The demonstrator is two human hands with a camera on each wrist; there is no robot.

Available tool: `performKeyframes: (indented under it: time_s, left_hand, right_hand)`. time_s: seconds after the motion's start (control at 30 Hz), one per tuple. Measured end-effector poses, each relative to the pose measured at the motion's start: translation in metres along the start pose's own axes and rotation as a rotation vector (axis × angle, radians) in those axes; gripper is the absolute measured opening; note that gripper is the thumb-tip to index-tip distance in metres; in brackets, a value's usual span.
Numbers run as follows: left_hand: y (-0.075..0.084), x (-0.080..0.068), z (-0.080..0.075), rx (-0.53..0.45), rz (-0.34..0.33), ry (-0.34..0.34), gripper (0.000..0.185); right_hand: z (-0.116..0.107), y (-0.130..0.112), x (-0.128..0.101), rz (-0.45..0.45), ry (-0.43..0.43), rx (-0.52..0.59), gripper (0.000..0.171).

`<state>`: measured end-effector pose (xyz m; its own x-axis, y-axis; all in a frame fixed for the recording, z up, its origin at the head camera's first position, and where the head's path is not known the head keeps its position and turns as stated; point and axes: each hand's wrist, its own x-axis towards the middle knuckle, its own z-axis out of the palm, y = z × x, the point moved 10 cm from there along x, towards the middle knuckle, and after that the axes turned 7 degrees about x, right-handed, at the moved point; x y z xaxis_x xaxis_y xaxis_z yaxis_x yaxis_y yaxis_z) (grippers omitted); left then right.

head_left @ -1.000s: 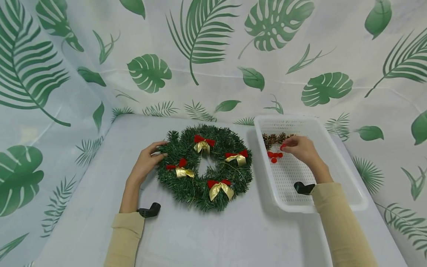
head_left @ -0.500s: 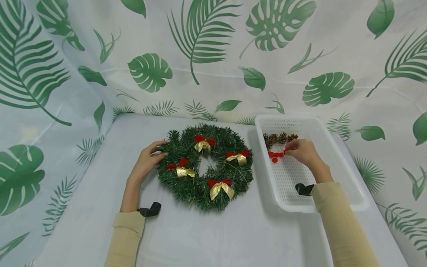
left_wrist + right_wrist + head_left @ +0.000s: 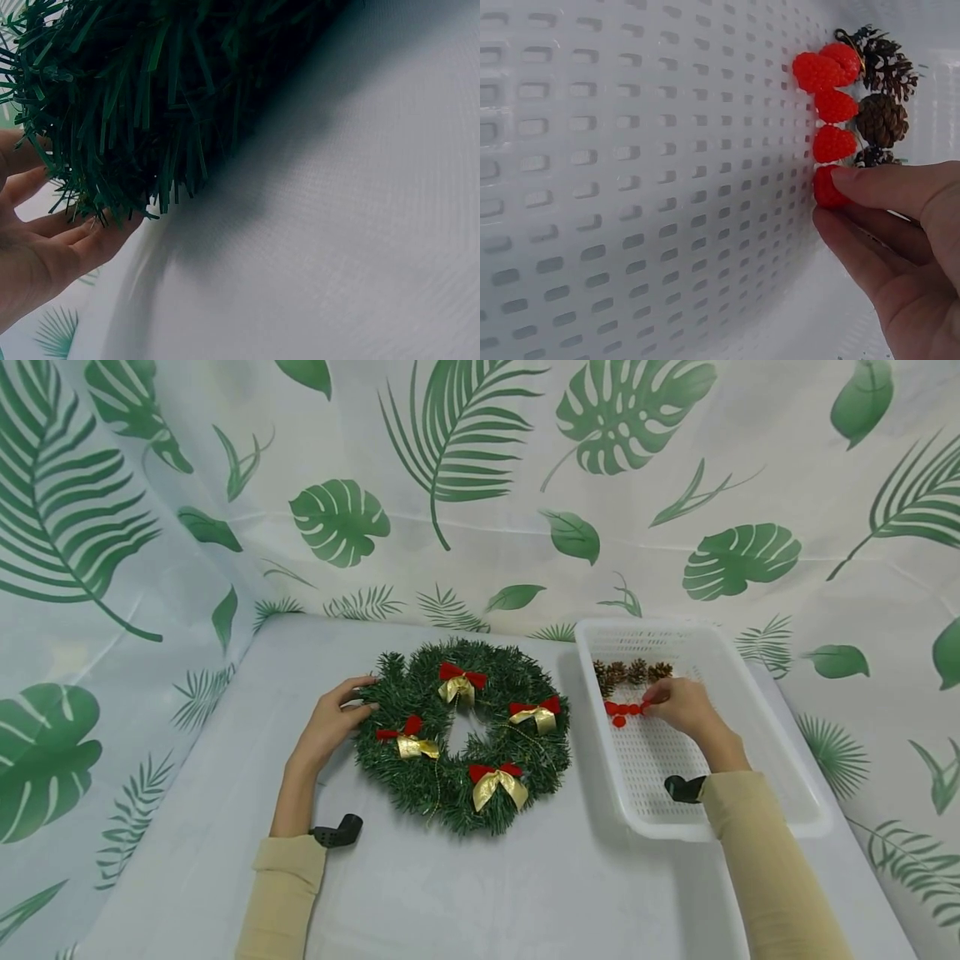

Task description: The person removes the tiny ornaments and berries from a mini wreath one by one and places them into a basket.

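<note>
In the head view, the green tinsel wreath (image 3: 405, 777) lies flat, carrying several red-and-gold bows (image 3: 498, 787). My left hand (image 3: 330, 720) rests at its left edge, fingers fairly straight and touching the greenery. Some fingertips are hidden by the tinsel in the left wrist view. Inside the white basket, my right hand (image 3: 684, 706) pinches a red raspberry (image 3: 826, 189) between thumb and fingers, low at the basket's floor. That raspberry sits at the end of a row of similar raspberries (image 3: 834, 144). Brown pine cones (image 3: 883, 120) lie right beside the row.
The perforated white basket (image 3: 757, 727) stands on the right side of the white-covered table (image 3: 540, 885), with raised walls around its contents. A leaf-printed curtain (image 3: 487, 560) closes off the back and sides.
My right hand has moved slightly right and down with the raspberry, bringing it into line with the others. More of the pine cones shows. The left hand and wreath have stayed put.
</note>
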<state>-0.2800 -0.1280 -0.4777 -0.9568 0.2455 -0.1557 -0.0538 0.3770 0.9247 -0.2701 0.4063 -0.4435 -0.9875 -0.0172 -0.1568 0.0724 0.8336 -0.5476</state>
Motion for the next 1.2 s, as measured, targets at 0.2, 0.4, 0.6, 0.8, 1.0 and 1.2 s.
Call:
performKeyframes:
  time_s: [0.2, 0.4, 0.6, 0.8, 1.0, 1.2]
  left_hand:
    - [-0.002, 0.001, 0.000, 0.005, -0.001, 0.000, 0.053]
    - [-0.002, 0.003, 0.003, 0.006, 0.013, -0.008, 0.053]
    - [-0.001, 0.006, 0.003, 0.023, 0.031, -0.006, 0.052]
    - [-0.002, 0.008, 0.000, 0.049, 0.027, 0.009, 0.053]
    - [0.000, 0.007, -0.006, 0.047, 0.027, 0.035, 0.052]
    - [0.006, 0.004, -0.011, 0.075, 0.046, 0.056, 0.054]
  right_hand:
    - [0.002, 0.002, 0.000, 0.010, -0.006, 0.011, 0.021]
    - [0.002, 0.000, -0.001, 0.031, -0.027, 0.023, 0.026]
    - [0.002, -0.008, 0.000, 0.000, -0.038, 0.010, 0.029]
    - [0.004, -0.024, 0.001, -0.040, -0.046, -0.038, 0.031]
    - [0.000, -0.051, -0.002, -0.071, -0.055, -0.084, 0.035]
    - [-0.007, -0.076, -0.009, -0.108, -0.049, -0.116, 0.037]
